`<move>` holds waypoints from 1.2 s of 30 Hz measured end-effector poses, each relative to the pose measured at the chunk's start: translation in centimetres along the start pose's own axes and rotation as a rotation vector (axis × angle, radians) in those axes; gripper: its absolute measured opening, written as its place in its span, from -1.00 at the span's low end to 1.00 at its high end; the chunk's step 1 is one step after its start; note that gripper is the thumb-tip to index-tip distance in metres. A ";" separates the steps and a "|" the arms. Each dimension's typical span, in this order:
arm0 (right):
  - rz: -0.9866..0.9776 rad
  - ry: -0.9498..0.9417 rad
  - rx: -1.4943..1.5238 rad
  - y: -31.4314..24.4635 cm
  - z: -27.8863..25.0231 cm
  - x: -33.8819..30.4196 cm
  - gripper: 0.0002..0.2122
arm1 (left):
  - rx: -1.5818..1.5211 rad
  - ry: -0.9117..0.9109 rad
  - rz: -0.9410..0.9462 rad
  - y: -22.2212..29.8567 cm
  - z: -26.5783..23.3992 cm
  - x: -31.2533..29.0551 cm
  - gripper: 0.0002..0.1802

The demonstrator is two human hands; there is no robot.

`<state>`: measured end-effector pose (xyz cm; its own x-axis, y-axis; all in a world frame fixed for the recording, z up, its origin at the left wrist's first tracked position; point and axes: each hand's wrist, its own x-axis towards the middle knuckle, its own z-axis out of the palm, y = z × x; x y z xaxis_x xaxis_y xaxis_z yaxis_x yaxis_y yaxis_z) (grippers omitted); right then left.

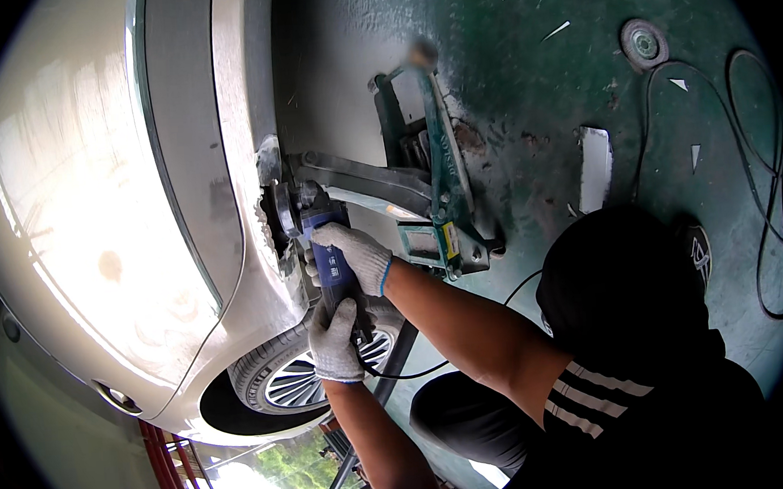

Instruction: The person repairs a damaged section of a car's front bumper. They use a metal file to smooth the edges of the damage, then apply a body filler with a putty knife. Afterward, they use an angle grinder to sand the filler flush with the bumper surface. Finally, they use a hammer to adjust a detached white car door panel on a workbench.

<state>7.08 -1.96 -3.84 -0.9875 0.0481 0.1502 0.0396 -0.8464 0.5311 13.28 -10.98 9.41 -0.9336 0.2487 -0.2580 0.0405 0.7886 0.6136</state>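
Both my hands wear grey knit gloves and grip a blue and black angle grinder (331, 268). My right hand (353, 253) is closed round the body near its head. Lower in the picture, my left hand (335, 341) wraps the rear end, where a black cord (408, 375) leads off. The grinder's disc (287, 211) sits at a torn, ragged opening along the lower side edge of a light-coloured car (239, 119). Whether the disc touches the metal I cannot tell. Bare, flaking patches (269, 160) surround the opening.
A green floor jack (445, 165) reaches its arm under the car beside the grinder. The car's wheel (301, 375) is close to my left hand. On the green floor lie a loose disc (644, 44), a pale metal strip (595, 168), sharp scraps (678, 84) and a looped cable (736, 125).
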 end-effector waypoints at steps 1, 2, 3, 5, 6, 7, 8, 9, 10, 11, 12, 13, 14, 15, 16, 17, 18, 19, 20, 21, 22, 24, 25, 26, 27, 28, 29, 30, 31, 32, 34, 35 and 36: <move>0.010 0.027 -0.024 0.1 0.1 -0.2 -0.67 | -0.013 0.012 -0.009 -0.5 -0.2 -0.3 -0.52; 0.020 0.053 -0.049 0.3 0.2 -0.6 -0.67 | -0.026 0.024 -0.017 -0.9 -0.3 -0.4 -0.52; 0.022 0.080 -0.073 0.3 0.3 -0.9 -0.67 | -0.044 0.026 -0.015 -0.8 -0.1 -0.5 -0.52; 0.005 0.054 -0.045 0.1 -0.1 -0.5 -0.67 | -0.069 -0.017 -0.022 -0.4 -0.1 -0.2 -0.53; 0.000 0.041 -0.030 0.0 -0.1 -0.3 -0.67 | -0.081 -0.035 -0.027 -0.3 -0.1 -0.1 -0.53; -0.006 0.029 -0.034 -0.2 -0.1 -0.2 -0.67 | -0.081 -0.042 -0.018 -0.2 0.0 0.1 -0.53; -0.012 0.017 -0.037 -0.5 0.0 -0.1 -0.67 | -0.082 -0.049 -0.009 -0.1 0.2 0.2 -0.53; -0.015 0.008 -0.039 -0.5 -0.1 0.0 -0.67 | -0.082 -0.055 -0.002 -0.1 0.2 0.3 -0.53; -0.014 0.031 -0.049 -0.4 -0.1 -0.1 -0.67 | -0.074 -0.031 -0.002 -0.2 0.3 0.1 -0.52; -0.013 0.053 -0.059 -0.1 -0.2 -0.3 -0.67 | -0.066 -0.008 -0.002 -0.4 0.5 -0.2 -0.50; -0.013 0.075 -0.069 0.2 -0.2 -0.5 -0.67 | -0.058 0.015 -0.001 -0.5 0.6 -0.4 -0.48; 0.016 0.116 -0.078 0.6 -0.3 -0.4 -0.66 | -0.068 0.013 -0.004 -0.7 0.4 -0.5 -0.49; 0.010 0.107 -0.070 0.4 -0.1 -0.5 -0.66 | -0.074 0.002 -0.007 -0.6 0.3 -0.5 -0.49; 0.012 0.096 -0.065 0.5 -0.1 -0.6 -0.65 | -0.084 -0.002 -0.010 -0.7 0.2 -0.5 -0.49; 0.014 0.086 -0.060 0.5 0.0 -0.7 -0.65 | -0.071 -0.007 -0.008 -0.6 0.1 -0.5 -0.49; 0.002 0.072 -0.058 0.4 0.0 -0.7 -0.65 | -0.058 -0.013 -0.005 -0.4 0.1 -0.3 -0.49; -0.010 0.059 -0.056 0.2 0.0 -0.5 -0.65 | -0.044 -0.018 -0.003 -0.3 0.0 -0.2 -0.48; -0.023 0.045 -0.054 0.0 0.0 -0.4 -0.64 | -0.089 -0.041 -0.019 -0.1 -0.1 -0.1 -0.54; -0.014 0.037 -0.051 0.0 -0.1 -0.4 -0.64 | -0.076 -0.034 -0.009 -0.2 0.0 -0.1 -0.52; -0.006 0.028 -0.046 -0.1 -0.2 -0.2 -0.64 | -0.062 -0.027 0.000 -0.3 0.0 0.0 -0.49; 0.003 0.020 -0.041 -0.1 -0.3 -0.1 -0.64 | -0.048 -0.021 0.009 -0.4 0.1 0.1 -0.46; 0.014 0.082 -0.091 0.6 -0.4 -0.4 -0.64 | -0.059 -0.007 -0.005 -0.9 -0.1 -0.3 -0.44; 0.020 0.113 -0.116 0.8 -0.4 -0.5 -0.65 | -0.066 0.000 -0.012 -1.0 -0.2 -0.5 -0.43; 0.013 0.110 -0.109 0.8 -0.5 -0.4 -0.65 | -0.065 -0.007 -0.012 -1.1 -0.3 -0.4 -0.42; 0.009 0.105 -0.104 0.9 -0.4 -0.4 -0.66 | -0.066 -0.011 -0.010 -0.9 -0.3 -0.5 -0.41; 0.005 0.100 -0.099 1.0 -0.4 -0.4 -0.66 | -0.067 -0.016 -0.008 -0.8 -0.4 -0.5 -0.40; -0.013 0.091 -0.097 0.9 -0.3 -0.4 -0.66 | -0.056 -0.040 -0.006 -0.8 -0.7 -0.2 -0.39; -0.031 0.084 -0.095 0.5 -0.2 -0.2 -0.67 | -0.058 -0.049 0.004 -0.5 -0.6 0.1 -0.39; -0.050 0.077 -0.092 0.2 0.0 -0.1 -0.67 | -0.060 -0.058 0.014 -0.1 -0.4 0.3 -0.39; -0.049 0.067 -0.092 -0.2 0.2 0.0 -0.67 | -0.062 -0.068 0.024 0.2 -0.3 0.5 -0.38; -0.050 0.050 -0.089 -0.8 0.5 0.2 -0.67 | -0.065 -0.073 0.033 0.0 -0.3 0.9 -0.40; -0.051 0.057 -0.092 -0.8 0.3 0.2 -0.67 | -0.069 -0.075 0.033 -0.3 -0.2 1.0 -0.40; -0.050 0.070 -0.100 -0.7 0.3 0.1 -0.67 | -0.072 -0.072 0.034 -0.4 -0.2 1.1 -0.40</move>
<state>7.03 -1.26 -3.95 -0.9962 0.0574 0.0648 -0.0222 -0.8927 0.4501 12.19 -11.21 9.05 -0.9041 0.3165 -0.2871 0.0437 0.7368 0.6747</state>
